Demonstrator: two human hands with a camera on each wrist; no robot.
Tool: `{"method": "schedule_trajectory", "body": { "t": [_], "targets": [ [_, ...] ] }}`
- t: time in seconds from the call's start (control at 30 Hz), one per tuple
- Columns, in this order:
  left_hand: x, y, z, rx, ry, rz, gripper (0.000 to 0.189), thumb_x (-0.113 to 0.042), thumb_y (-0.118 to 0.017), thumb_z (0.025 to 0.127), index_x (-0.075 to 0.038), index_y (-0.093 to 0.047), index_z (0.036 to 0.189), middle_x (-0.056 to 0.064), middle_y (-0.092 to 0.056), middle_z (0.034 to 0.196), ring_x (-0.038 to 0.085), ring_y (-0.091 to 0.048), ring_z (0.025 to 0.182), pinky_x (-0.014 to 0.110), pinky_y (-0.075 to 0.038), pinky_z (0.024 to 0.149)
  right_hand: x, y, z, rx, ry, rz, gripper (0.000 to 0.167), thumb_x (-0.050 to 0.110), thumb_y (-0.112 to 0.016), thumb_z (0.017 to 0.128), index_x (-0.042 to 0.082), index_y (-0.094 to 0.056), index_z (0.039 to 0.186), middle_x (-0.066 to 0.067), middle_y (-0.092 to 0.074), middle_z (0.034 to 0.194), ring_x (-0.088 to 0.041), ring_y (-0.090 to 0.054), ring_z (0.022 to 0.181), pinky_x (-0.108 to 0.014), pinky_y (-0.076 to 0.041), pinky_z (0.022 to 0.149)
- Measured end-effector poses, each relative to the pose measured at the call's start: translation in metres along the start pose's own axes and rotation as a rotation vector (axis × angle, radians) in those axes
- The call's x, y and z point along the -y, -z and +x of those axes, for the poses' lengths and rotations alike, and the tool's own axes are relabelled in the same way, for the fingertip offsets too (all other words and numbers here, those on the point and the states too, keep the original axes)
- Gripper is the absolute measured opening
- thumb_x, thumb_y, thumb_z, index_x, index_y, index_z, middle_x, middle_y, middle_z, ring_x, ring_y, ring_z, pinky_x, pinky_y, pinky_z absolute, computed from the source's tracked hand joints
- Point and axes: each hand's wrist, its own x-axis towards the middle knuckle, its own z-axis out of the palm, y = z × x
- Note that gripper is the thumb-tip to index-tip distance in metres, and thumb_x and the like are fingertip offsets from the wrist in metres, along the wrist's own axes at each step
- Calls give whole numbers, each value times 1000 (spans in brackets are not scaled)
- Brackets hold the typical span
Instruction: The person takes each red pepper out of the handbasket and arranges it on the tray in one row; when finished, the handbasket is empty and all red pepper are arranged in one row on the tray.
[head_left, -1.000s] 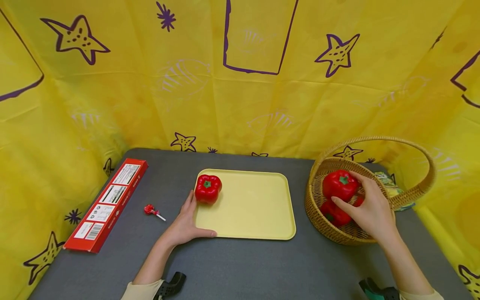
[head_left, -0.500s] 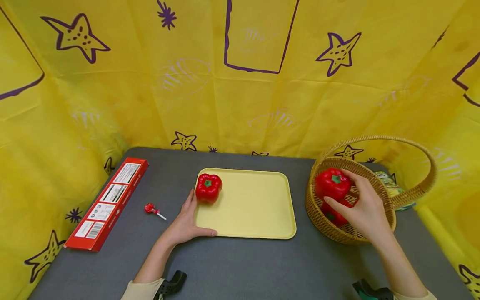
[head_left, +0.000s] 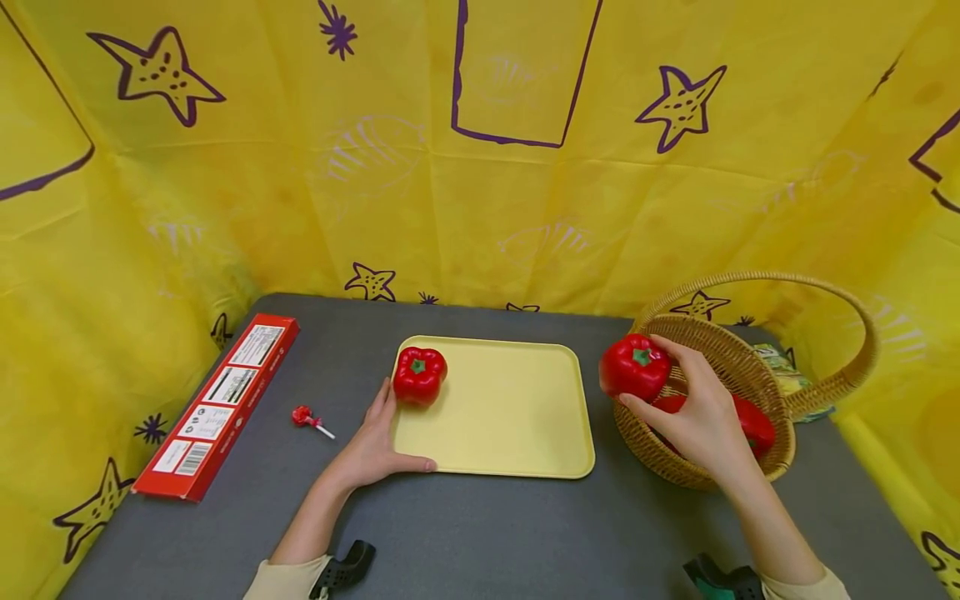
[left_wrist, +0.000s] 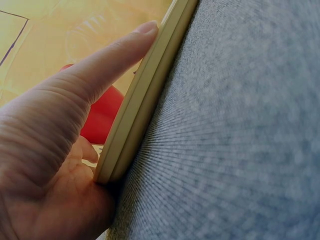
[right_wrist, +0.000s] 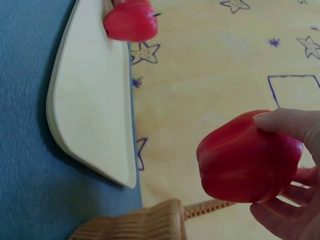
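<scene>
One red pepper (head_left: 635,367) held at the basket's edge, a second on the tray

The held pepper is gripped by the right hand (head_left: 701,412), thumb on the near side and fingers on the far side, its green stem turned upward; it is raised at the left rim of the wicker basket (head_left: 647,457), well apart from the tray, though whether the rim is touched cannot be told; more red produce (head_left: 754,427) is seen inside the basket, partly covered by the right hand, so that its count cannot be made out.

The pale yellow tray (head_left: 498,408) is touched at its near left corner by the left hand (head_left: 371,446), which is spread, with the fingers laid along the left edge and the thumb extended along the near edge; near the tray's far left corner the second pepper (head_left: 420,377) is placed, stem up.

To the left of the tray a red lollipop (head_left: 302,416) is laid on the grey bench (head_left: 495,537); farther left a long red box (head_left: 217,408) with white labels is set slantwise; behind the basket, on its right, a coloured packet (head_left: 783,367) is partly hidden; the bench is backed by a yellow cloth (head_left: 300,208) printed with purple starfish.
</scene>
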Motion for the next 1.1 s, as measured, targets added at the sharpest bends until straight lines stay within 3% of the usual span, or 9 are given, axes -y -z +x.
{"method": "schedule_trajectory", "body": {
  "t": [0.2,0.43,0.7,1.1],
  "targets": [
    [0,-1,1,5,10,1,136,-46,-89,63,-9,2,157,18,9,161,44,-3,144,66,-21,108,3,-12,2,20,18,15,81,35,-86,75,12,-46,142,-10,-53,130,-28,-58,103,-44,-55,74],
    [0,0,1,8,15,2,136,-46,-89,63,-8,2,157,18,9,161,44,-3,144,66,-21,108,2,-29,2,39,70,71,80,27,-88,73,10,-48,140,-10,-54,128,-26,-55,109,-51,-52,83],
    [0,0,0,3,14,3,136,-45,-90,63,-8,2,157,18,10,161,43,-2,144,65,-20,109,2,-50,5,89,114,103,78,22,-89,72,7,-49,138,-11,-55,125,-26,-55,108,-49,-54,81],
    [0,0,0,4,9,9,136,-45,-89,63,-7,2,157,18,9,161,43,-3,144,65,-20,109,4,-77,8,164,115,164,77,16,-88,72,4,-48,137,-14,-53,127,-29,-54,112,-49,-53,85]
  ]
}}
